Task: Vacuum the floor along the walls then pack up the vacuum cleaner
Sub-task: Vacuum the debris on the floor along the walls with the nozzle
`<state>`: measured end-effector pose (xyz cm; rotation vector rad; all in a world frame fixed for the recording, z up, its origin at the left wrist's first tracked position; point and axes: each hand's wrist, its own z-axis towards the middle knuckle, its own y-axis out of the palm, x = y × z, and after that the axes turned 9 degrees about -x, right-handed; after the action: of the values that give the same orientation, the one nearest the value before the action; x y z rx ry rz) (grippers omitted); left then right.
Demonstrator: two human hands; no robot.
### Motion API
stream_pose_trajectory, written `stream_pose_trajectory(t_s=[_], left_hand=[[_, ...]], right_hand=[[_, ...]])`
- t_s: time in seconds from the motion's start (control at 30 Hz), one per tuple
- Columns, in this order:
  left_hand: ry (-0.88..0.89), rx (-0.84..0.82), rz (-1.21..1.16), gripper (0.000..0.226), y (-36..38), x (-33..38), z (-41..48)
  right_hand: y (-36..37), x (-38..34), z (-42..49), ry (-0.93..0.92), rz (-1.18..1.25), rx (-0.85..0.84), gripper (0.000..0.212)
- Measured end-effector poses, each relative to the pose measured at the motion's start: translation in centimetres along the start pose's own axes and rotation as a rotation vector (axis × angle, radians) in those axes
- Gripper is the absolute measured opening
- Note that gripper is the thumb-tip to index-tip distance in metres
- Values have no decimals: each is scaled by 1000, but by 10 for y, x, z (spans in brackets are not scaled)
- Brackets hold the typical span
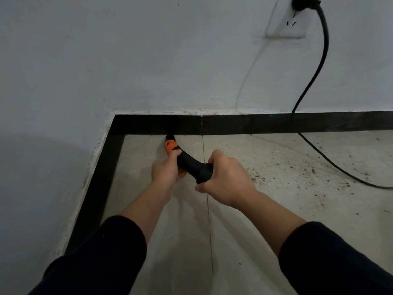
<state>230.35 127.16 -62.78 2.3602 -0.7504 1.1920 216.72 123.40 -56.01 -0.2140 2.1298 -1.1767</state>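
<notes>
A black vacuum wand (189, 161) with an orange collar (170, 146) points away from me toward the black skirting board (244, 124) near the room's corner. Its far tip meets the floor right at the skirting. My left hand (164, 170) grips the wand just behind the orange collar. My right hand (227, 177) grips the thicker black rear end of the wand. Both forearms reach forward in dark sleeves. The vacuum's body is out of view.
A black power cord (319, 67) hangs from a plug in a white wall socket (291, 22) at the upper right and trails across the floor to the right. Dark dirt specks (302, 173) litter the grey tiles on the right. A second skirting (95, 188) runs along the left wall.
</notes>
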Motion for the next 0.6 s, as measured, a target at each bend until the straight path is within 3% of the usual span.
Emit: stream_pose_trajectory(t_s=[0.6], left_hand=[[-55,-114,4,27,42,-8,-19]], right_hand=[[-19,33,-17,72,-38,87,44]])
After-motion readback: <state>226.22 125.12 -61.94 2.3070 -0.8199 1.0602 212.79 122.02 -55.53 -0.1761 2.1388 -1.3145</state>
